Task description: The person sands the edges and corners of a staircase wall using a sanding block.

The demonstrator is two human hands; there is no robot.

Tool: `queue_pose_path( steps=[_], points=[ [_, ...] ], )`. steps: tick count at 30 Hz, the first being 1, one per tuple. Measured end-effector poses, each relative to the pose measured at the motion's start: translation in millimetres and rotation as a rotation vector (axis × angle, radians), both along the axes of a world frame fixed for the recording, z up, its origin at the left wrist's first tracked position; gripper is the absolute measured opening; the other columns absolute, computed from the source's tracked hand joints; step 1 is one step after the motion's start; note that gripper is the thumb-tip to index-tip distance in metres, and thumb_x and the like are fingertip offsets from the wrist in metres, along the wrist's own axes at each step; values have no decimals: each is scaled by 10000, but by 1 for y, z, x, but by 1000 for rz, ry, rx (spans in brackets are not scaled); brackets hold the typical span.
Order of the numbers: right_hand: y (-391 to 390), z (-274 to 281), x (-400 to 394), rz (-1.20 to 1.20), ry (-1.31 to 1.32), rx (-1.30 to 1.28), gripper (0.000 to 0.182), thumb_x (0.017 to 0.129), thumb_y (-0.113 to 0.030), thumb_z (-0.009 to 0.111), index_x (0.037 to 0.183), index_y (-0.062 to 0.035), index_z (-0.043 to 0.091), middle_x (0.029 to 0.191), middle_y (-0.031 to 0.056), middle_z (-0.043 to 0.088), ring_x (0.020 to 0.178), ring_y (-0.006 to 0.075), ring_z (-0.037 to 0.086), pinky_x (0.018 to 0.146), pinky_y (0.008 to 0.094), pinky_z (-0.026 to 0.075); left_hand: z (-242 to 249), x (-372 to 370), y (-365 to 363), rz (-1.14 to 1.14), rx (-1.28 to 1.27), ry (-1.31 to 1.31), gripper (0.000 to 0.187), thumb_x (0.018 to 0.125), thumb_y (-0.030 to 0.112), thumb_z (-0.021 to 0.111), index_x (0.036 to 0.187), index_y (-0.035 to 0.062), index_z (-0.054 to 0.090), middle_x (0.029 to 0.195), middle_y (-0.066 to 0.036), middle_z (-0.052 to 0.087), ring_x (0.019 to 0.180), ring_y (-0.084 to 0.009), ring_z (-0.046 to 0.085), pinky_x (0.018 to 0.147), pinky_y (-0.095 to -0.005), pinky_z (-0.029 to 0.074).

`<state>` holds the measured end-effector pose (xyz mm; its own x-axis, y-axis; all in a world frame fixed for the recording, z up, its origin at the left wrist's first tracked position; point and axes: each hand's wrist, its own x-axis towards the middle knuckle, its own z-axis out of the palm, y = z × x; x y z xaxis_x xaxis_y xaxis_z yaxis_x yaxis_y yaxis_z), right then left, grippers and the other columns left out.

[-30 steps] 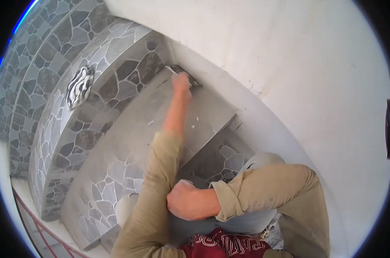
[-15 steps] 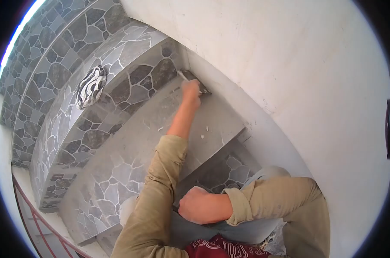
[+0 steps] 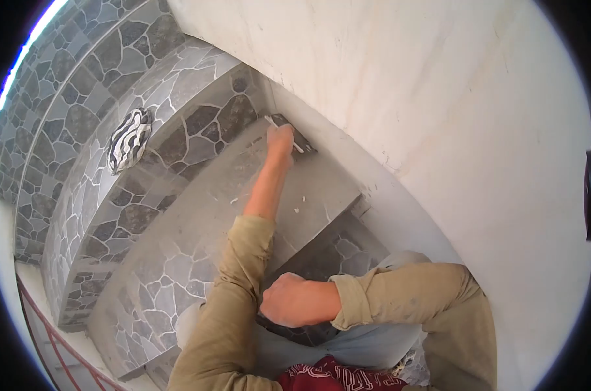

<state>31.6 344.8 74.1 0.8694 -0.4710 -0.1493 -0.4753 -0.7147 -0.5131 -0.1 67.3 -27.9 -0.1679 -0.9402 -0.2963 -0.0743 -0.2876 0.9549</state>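
My left hand reaches far forward, its fingers closed around the pale handle of a flat trowel with a dark plate. The trowel lies against the grey, dusty step, close to the foot of the pale wall. Small white crumbs are scattered on the step behind it. My right hand is a closed fist held low in front of my body, above my knees. Its fingers are turned away, so whatever it may grip is hidden.
Stone-patterned steps curve up to the left. On one tread sits a crumpled black-and-white striped bundle. A red railing runs along the lower left. The step's edge drops toward a lower tread in front of me.
The view has shifted slightly. My left hand has slid the trowel a short way along the wall's foot, toward me. My right fist stays almost in place.
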Motion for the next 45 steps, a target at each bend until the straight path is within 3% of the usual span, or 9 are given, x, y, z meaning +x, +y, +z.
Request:
queue_pose_path(
  steps=[5, 8, 18, 23, 30, 32, 40, 42, 45],
  points=[
    [-4, -1, 10, -1, -192, -14, 114, 733, -140, 662, 736, -28, 681, 753, 160, 708, 741, 331, 718, 591, 417, 553, -5, 13, -45, 117, 186, 290, 108, 847, 84, 611, 932, 20, 594, 854, -74, 555, 754, -190, 548, 649, -374, 458],
    [-2, -11, 6, -24, -166, -26, 111, 734, -133, 661, 754, -42, 720, 759, 138, 722, 743, 319, 725, 577, 419, 555, -12, 1, -25, 107, 70, 94, 67, 864, 54, 583, 924, 27, 592, 824, -68, 557, 738, -190, 552, 660, -387, 470],
    [-11, -5, 4, 2, -64, -4, 132, 730, -137, 668, 780, -60, 763, 800, 119, 747, 740, 303, 735, 528, 440, 554, -2, -4, 2, 83, -79, 145, 135, 852, 90, 594, 969, 26, 579, 835, -65, 543, 707, -194, 545, 613, -379, 445],
    [-9, -4, 9, -18, -130, -26, 145, 753, -141, 643, 720, -12, 700, 719, 158, 703, 700, 331, 716, 568, 415, 554, -26, 8, -53, 141, 212, 327, 170, 851, 98, 605, 997, 14, 587, 882, -85, 562, 819, -218, 565, 705, -400, 476],
    [-16, 3, 6, 30, 66, 17, 181, 758, -149, 665, 856, -39, 770, 890, 153, 757, 828, 298, 744, 625, 428, 580, -20, -2, -25, 172, 157, 206, 125, 868, 75, 599, 968, 7, 567, 948, -87, 541, 828, -215, 543, 726, -406, 465],
    [-15, 3, 7, 40, -40, 30, 143, 757, -140, 657, 805, -30, 735, 830, 153, 735, 780, 315, 731, 599, 421, 564, -34, 10, -64, 185, 226, 426, 129, 870, 87, 604, 982, 25, 588, 934, -75, 533, 802, -215, 532, 694, -383, 450],
    [-10, -13, 12, 23, -12, 9, 120, 757, -132, 642, 747, -27, 700, 759, 153, 711, 718, 324, 713, 559, 417, 535, -44, 4, -45, 172, 196, 236, 160, 849, 40, 588, 1001, -6, 586, 908, -102, 551, 803, -229, 555, 699, -404, 469],
    [-12, -15, 11, 17, -275, 12, 120, 763, -132, 636, 743, -35, 702, 744, 150, 708, 712, 324, 712, 557, 423, 532, -33, 6, -71, 174, 201, 319, 165, 841, 52, 592, 999, 7, 606, 918, -107, 565, 810, -240, 559, 699, -404, 469],
    [-18, -8, 11, -29, -28, 15, 141, 740, -152, 686, 829, -80, 768, 816, 117, 746, 776, 294, 737, 563, 428, 550, -28, 1, -43, 153, 141, 239, 168, 840, 43, 591, 1000, -5, 597, 913, -111, 573, 827, -251, 576, 695, -429, 482]
  ],
)
